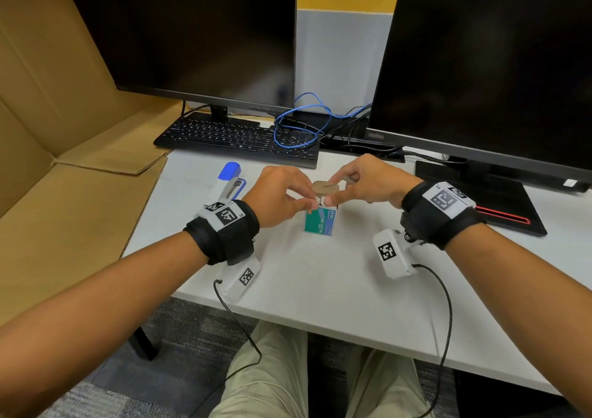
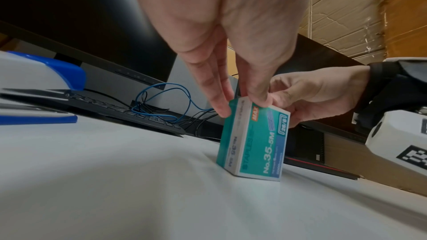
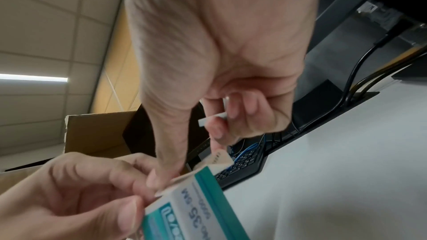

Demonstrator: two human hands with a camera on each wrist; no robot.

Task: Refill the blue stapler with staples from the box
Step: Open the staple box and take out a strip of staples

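The teal staple box [image 1: 319, 223] stands upright on the white desk, its brown top flap [image 1: 325, 187] folded open. My left hand [image 1: 302, 204] pinches the box's top edge between thumb and fingers [image 2: 221, 110]. My right hand [image 1: 336, 195] is at the other side of the opening, thumb stretched down to the box [image 3: 196, 203], while its curled fingers hold a short strip of staples [image 3: 213, 119]. The blue and white stapler [image 1: 229, 179] lies hinged open on the desk behind my left wrist, and its top also shows as the stapler [image 2: 46, 74] in the left wrist view.
A black keyboard [image 1: 237, 139] and tangled blue cable [image 1: 294, 129] lie behind the box, under two dark monitors. The right monitor's base [image 1: 480, 203] sits close to my right wrist. Flattened cardboard [image 1: 64, 193] covers the left. The desk's front edge [image 1: 320, 321] is near my lap.
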